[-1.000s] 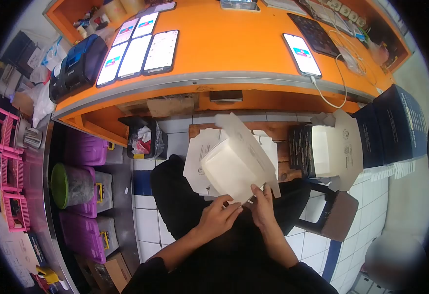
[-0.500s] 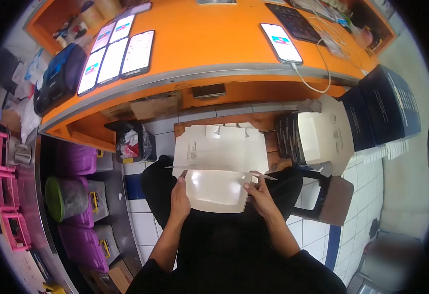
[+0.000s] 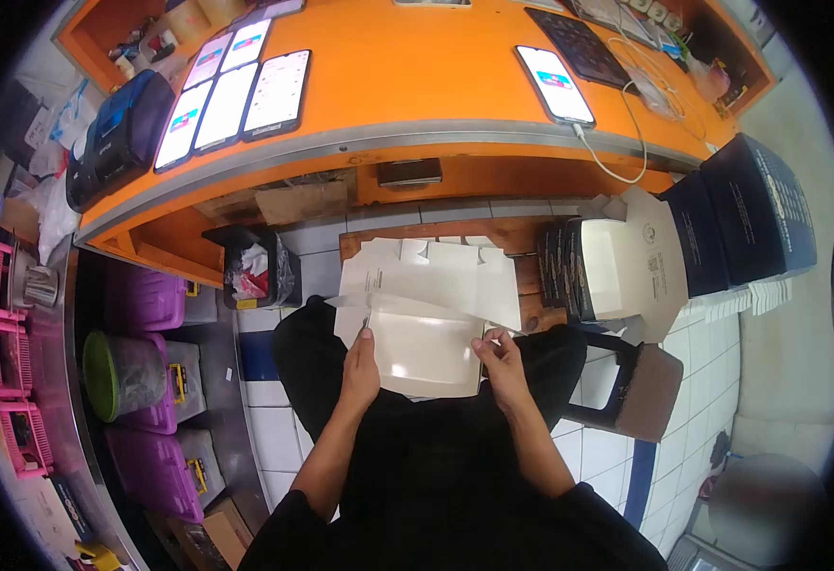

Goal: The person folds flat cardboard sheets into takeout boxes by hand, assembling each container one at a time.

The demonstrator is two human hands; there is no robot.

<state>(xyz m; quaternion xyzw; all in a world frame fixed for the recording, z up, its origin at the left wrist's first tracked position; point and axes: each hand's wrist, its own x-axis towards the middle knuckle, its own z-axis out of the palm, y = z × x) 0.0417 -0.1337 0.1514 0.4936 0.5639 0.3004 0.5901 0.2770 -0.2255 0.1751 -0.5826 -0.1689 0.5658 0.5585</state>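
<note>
A part-folded cardboard box [image 3: 426,354], pale and glossy inside, is held over my lap. My left hand [image 3: 362,369] grips its left wall, thumb near the far corner. My right hand [image 3: 499,364] is closed at the right wall, with thumb and fingers pinching near the far right corner. The box's far edge slants down to the right. Just beyond it lies a flat pale cardboard sheet [image 3: 436,276] with cut tabs and small print. Whether that sheet is joined to the box I cannot tell. Fingers behind the walls are hidden.
On the right stand an open white-lined box [image 3: 603,271] and dark blue boxes [image 3: 764,209]. Ahead, an orange counter [image 3: 407,86] carries several phones [image 3: 277,90] and a charging cable [image 3: 637,143]. A black bin [image 3: 257,276] and purple-lidded containers [image 3: 150,473] are at left.
The box's near edge has moved up and away from me. Its far edge, nearly level before, now slants. My left hand has shifted slightly right; both hands keep their hold.
</note>
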